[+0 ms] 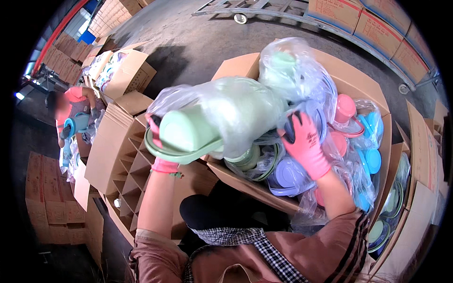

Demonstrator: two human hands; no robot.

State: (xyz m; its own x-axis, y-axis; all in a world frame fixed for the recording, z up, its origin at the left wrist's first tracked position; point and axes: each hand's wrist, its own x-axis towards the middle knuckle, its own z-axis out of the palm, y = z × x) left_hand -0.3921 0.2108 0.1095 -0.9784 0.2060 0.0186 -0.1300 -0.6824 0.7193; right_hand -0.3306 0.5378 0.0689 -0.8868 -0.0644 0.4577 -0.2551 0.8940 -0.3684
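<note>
A long stack of light green plastic buckets, partly wrapped in a clear plastic bag, lies tilted above the near edge of an open cardboard box. Gripping the stack's left end is my left hand, in a pink glove; its fingers go behind the wide green rim and are partly hidden. At the other end my right hand, also in a pink glove with dark finger areas, is bent closed on the bag's plastic. Beside it sits a purple bucket in clear film.
The big cardboard box holds more bagged buckets, with pink and blue ones at right. A box with cardboard dividers stands at left. A co-worker handles a blue bucket there. A wheeled metal cart bears cartons.
</note>
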